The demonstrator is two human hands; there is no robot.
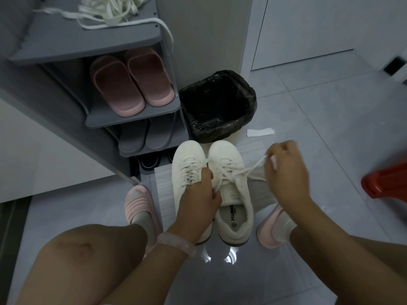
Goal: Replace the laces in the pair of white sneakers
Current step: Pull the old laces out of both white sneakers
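White sneakers point(211, 177) (laces point(236, 172) seemingly white)

Tiled floor point(308, 111); white sneakers point(211, 172); lined bin point(218, 106)

Dim, greyish light; floor glare point(220, 256); edges bend, perhaps slight blur.

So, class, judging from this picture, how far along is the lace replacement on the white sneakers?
Looks done: the left sneaker is laced. A loose lace pile lies on the shoe rack. In hand: the right hand pulls a lace end from the right sneaker, which the left hand steadies. Left: finishing that lacing.
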